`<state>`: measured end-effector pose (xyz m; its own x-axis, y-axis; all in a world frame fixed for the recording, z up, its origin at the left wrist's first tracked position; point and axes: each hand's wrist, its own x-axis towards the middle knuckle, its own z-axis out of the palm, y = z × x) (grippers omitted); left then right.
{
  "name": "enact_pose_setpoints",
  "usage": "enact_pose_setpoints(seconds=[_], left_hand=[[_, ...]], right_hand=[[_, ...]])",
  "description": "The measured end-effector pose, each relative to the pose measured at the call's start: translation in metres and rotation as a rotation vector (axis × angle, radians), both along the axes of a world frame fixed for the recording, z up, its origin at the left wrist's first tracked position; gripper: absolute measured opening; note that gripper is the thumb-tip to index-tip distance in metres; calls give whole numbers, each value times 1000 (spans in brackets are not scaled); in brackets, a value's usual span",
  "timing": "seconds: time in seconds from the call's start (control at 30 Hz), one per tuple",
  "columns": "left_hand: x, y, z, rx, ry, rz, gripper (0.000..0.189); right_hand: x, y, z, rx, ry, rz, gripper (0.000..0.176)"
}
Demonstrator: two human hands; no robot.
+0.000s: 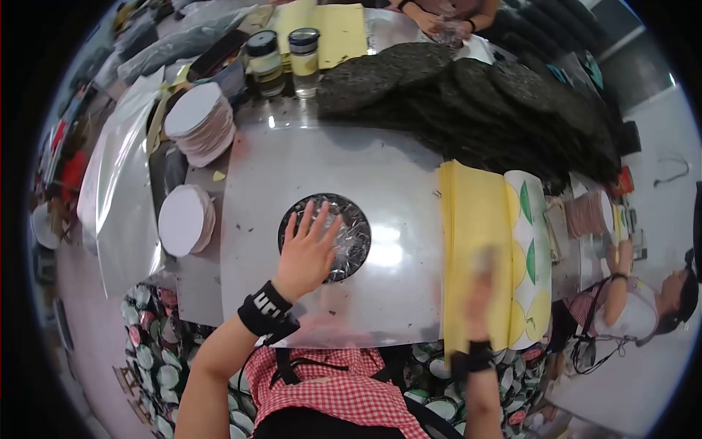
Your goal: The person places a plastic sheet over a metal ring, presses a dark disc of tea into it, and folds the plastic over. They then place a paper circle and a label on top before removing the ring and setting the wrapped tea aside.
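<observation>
My left hand (308, 252) lies flat with its fingers spread on a round black disc (355, 241) covered in crinkled clear wrapping, at the middle of the metal tabletop (329, 161). Over a stack of yellow sheets (468, 212) at the right is my right hand (480, 293), smeared by motion, so its fingers cannot be made out. Just beyond the yellow sheets lies a white sheet printed with green leaves and yellow shapes (537, 278).
Dark round discs (512, 95) are heaped along the back right. Two lidded jars (305, 66) stand at the back. Pale round papers (186, 219) are stacked at the left, near clear plastic sheeting (121, 183). One person (636, 307) is at the right, another's hands (446, 29) at the back.
</observation>
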<state>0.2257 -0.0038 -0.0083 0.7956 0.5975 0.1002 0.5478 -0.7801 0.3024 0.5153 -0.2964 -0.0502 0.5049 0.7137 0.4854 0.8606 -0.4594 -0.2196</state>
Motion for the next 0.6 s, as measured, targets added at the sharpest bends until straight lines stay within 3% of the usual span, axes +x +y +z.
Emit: enact_pose_setpoints(seconds=[0.07,0.13,0.2,0.23,0.3,0.37,0.43,0.47,0.53,0.6], left_hand=[[3,1,0,30,94,3,58],[-4,5,-9,17,-11,-67,64],[-8,7,-25,-190,-155,-90,69],[-9,7,-30,-187,-154,-94,69],[-10,6,-30,-440,-153,-91,71],[-12,8,-31,-353,-155,-103,71],[-11,4,-33,-290,-155,-119,71],[-10,4,-26,-422,-195,-111,72],[-11,9,-11,-553,-244,-91,74],[-28,23,0,-559,-535,-162,78]], right_hand=[[-80,129,32,-143,301,471,89],[-108,175,47,-129,173,740,97],[-123,199,38,-211,186,784,101],[-126,204,34,-303,207,814,105],[-130,198,52,-365,175,799,104],[-128,205,65,-427,126,794,102],[-125,213,69,-221,398,917,96],[-125,221,63,-229,403,906,96],[-129,245,36,15,954,873,93],[-139,250,30,-68,896,823,87]])
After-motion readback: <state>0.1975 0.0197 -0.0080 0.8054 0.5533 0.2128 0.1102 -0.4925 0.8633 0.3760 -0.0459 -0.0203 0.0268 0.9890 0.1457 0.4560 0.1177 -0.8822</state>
